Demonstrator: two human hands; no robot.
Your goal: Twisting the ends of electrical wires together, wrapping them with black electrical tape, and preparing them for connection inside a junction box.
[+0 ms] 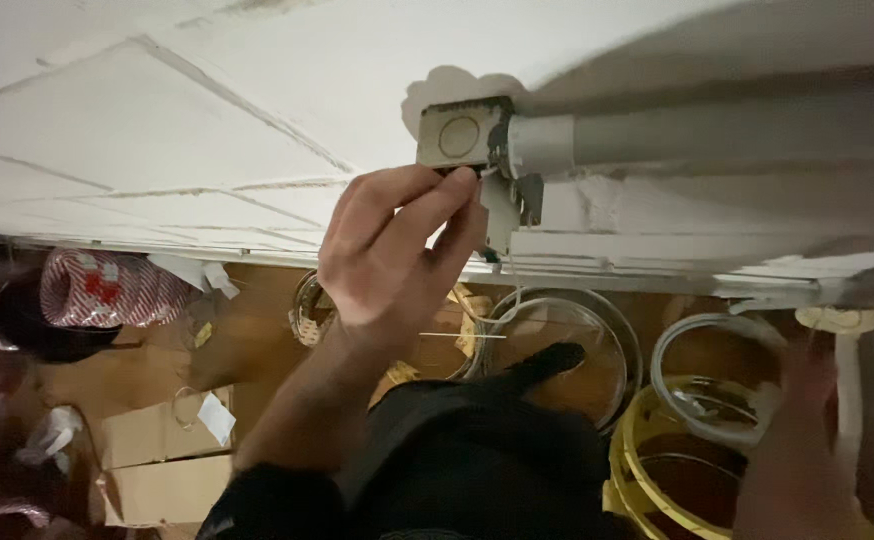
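A small square metal junction box [460,133] sits in a rough hole in the white plastered surface, with a grey conduit [677,135] running off to its right. My left hand [392,255] reaches up from the lower middle. Its thumb and fingertips are pinched together at the box's lower edge, next to a small metal bracket [509,205]; what they pinch is hidden. My right hand [807,450] is blurred at the lower right, close to a white cable coil [702,345]. I cannot make out its fingers.
Yellow cable coils [647,450] and clear ones [567,320] lie below the white ledge [657,265]. Cardboard boxes [157,450] and a red-and-white patterned bundle [107,288] are at the left. A dark fabric shape [467,450] fills the lower middle.
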